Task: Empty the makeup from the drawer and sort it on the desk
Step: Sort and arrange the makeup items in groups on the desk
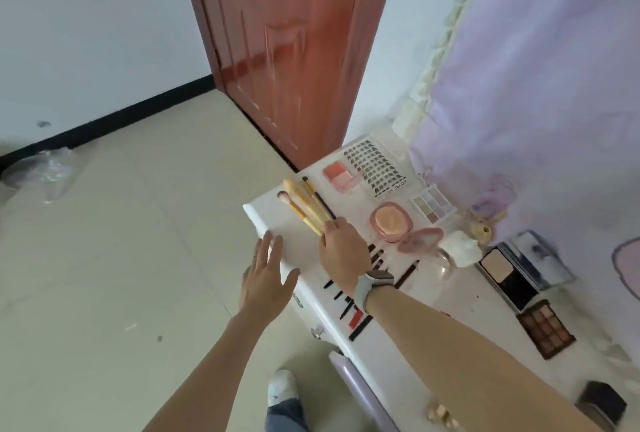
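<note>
Right hand grasps brushes near tabletop corner; left hand released, fingers spread, at edge, bare floor at 9 o'clock.

The desk's near-left corner strip is bare and reachable, but brushes, palettes and pencils crowd the middle and far edge.

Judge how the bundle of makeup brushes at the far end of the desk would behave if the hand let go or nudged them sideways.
The makeup brushes have thin, round-looking handles, so they would probably roll on the smooth white desk. They lie near its edge and could drop off. The right hand holds only their ends, so they likely fan apart once freed. They look stiff and light.
</note>
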Tool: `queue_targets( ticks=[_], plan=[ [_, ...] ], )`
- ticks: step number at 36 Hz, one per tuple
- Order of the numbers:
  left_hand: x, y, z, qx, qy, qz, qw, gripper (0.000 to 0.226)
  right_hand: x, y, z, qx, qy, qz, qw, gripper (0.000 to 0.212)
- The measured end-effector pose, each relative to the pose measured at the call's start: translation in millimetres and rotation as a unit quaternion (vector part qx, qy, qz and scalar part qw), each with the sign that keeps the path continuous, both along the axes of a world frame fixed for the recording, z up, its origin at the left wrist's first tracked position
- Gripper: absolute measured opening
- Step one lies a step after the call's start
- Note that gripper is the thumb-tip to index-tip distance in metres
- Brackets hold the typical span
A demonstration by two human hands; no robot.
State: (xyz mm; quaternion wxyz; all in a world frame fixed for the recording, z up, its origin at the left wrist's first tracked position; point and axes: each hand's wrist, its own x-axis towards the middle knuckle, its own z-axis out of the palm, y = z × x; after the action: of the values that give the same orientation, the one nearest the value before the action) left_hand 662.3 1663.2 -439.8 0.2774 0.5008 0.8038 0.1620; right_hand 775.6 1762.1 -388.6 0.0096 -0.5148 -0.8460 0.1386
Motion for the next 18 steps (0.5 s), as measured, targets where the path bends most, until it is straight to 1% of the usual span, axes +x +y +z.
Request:
queue_targets(
  ticks=[3, 5, 8, 12, 14, 16, 18],
  plan=[
    [-6, -1, -8, 0.009, 0.019, -0.021, 1.000, 0.075, -10, 5, -16, -0.005, -0.020, -0.007, 1.000, 0.024],
    [-3, -3, -9, 0.014, 0.015, -0.016, 1.000, 0.077, -12, 5, -24, -0.002, -0.022, -0.010, 1.000, 0.025],
    [-1, -1, -8, 0.007, 0.000, 0.006, 1.000, 0.080, -14, 6, -27, 0.004, -0.003, -0.017, 1.000, 0.024],
    [-1, 2, -2, -0.017, 0.002, 0.021, 1.000, 0.079, -9, 4, -24, 0.003, 0.026, -0.042, 0.999, 0.025],
    [-2, 3, 1, -0.035, 0.000, 0.023, 0.999, 0.079, -2, 1, -22, -0.013, 0.056, -0.041, 0.998, 0.024],
    [-2, 5, 5, -0.047, -0.007, 0.023, 0.999, 0.076, 9, -5, -14, -0.037, 0.118, -0.046, 0.991, 0.023],
    [1, 7, 14, -0.037, -0.015, 0.032, 0.999, 0.070, 24, -17, -3, -0.041, 0.183, -0.044, 0.981, 0.021]
  ],
)
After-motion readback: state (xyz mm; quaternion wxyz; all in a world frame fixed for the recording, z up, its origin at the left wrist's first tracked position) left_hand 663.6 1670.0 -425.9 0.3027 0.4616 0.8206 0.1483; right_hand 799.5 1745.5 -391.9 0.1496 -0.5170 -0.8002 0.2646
